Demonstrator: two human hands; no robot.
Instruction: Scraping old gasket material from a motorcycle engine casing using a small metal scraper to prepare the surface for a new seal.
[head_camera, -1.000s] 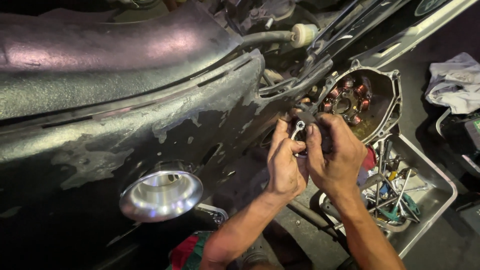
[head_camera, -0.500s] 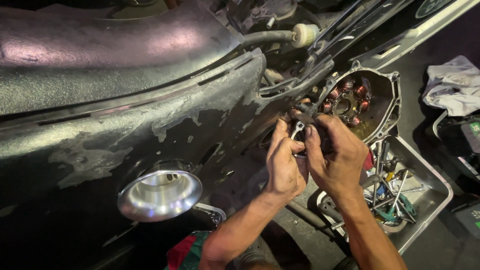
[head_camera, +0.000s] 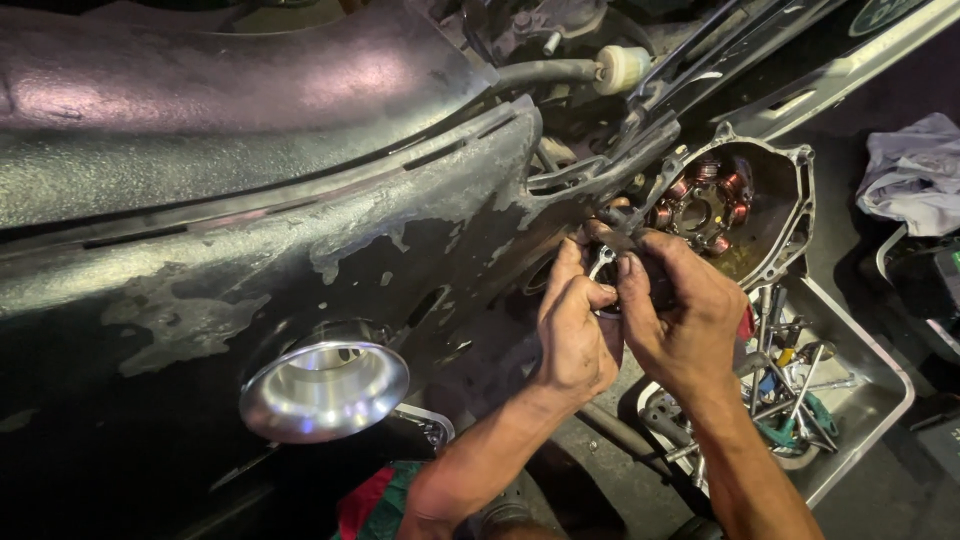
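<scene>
Dim workshop floor shows below a scooter with a scuffed black body panel, its paint flaking in pale patches, and a polished metal ring that catches the light well to the left of the fingers. Both hands are bunched together at the engine side. The left hand is curled tight, its fingertips pinched on a small metal ring-shaped part held between the two hands. The right hand is closed as well, its fingers pressed against the same part from the other side and gripping a dark piece I cannot make out. Just above and to the right of the fingers sits the open engine cover, with a ring of copper-wound coils inside it. Below the right wrist lies a grey metal tray full of loose hand tools. Far off to the right a crumpled pale cloth rests on the ground. Above the fingers a grey hose runs to a small white filter.
</scene>
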